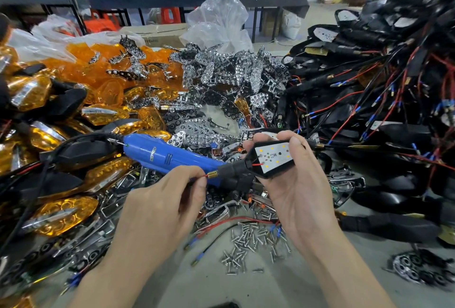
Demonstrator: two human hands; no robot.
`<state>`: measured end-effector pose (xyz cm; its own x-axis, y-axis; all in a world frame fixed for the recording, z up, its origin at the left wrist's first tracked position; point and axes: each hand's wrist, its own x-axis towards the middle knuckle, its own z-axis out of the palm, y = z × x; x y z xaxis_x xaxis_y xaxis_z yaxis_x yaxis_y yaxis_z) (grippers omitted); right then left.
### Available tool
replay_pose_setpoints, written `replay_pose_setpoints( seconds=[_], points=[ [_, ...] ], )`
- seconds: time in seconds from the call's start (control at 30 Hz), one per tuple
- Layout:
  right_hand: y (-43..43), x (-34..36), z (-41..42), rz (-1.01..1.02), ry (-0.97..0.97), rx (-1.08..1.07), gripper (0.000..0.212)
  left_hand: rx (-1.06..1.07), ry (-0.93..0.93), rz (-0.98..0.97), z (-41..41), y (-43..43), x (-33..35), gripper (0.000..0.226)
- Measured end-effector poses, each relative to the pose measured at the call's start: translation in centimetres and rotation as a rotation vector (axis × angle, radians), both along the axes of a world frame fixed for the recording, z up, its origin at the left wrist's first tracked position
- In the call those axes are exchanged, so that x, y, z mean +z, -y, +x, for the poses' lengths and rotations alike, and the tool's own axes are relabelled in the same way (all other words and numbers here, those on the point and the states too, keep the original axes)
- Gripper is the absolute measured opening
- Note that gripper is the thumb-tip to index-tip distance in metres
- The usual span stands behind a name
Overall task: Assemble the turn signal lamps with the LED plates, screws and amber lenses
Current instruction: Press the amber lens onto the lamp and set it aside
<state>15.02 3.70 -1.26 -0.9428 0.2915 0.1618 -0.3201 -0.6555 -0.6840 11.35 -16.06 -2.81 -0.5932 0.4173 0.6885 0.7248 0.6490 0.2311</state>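
Note:
My right hand [295,184] holds a black turn signal lamp housing [268,160] with a white LED board [273,156] seated in it, face up. My left hand [162,206] pinches the red wire [200,176] at the brass threaded end [213,174] of the lamp's black stem. A blue electric screwdriver [165,153] lies on the pile just behind my left hand. Loose screws [253,241] are scattered on the grey table [221,288] between my forearms. Amber lenses [103,78] and chrome reflector plates [221,73] are heaped further back.
Finished amber lamps [56,214] are piled at the left. A tangle of black housings with red and black wires [381,100] fills the right. A chrome plate [413,268] lies at the right near edge. Clear plastic bags [219,22] and a second table stand behind.

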Motion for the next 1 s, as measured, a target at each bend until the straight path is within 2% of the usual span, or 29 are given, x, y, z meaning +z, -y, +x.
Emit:
replay_pose_setpoints(
  seconds=[0.17,0.27,0.37,0.47,0.7,0.87,1.0],
  points=[
    [0.1,0.3,0.0,-0.042,0.048,0.01,0.027,0.01,-0.022,0.018,0.2,-0.2,-0.1,0.027],
    [0.2,0.7,0.2,-0.069,0.07,0.022,0.024,0.01,-0.018,0.012,0.2,-0.2,-0.2,0.027],
    [0.3,1.1,0.3,-0.09,0.078,0.053,0.019,-0.028,-0.006,0.017,0.1,0.0,-0.2,0.018],
    [0.2,1.2,0.3,-0.099,0.081,0.07,0.022,-0.053,-0.003,0.022,0.1,0.1,-0.3,0.012],
    [0.4,1.6,0.3,-0.105,0.1,0.071,0.016,-0.058,0.017,0.009,0.2,0.2,-0.2,0.012],
    [0.5,2.6,-0.3,-0.156,0.233,0.034,0.025,-0.051,0.036,-0.007,0.3,0.2,-0.1,0.013],
    [0.5,2.4,-0.1,-0.154,0.223,0.033,0.024,-0.049,0.047,-0.015,0.3,0.1,0.0,0.015]
  ],
)
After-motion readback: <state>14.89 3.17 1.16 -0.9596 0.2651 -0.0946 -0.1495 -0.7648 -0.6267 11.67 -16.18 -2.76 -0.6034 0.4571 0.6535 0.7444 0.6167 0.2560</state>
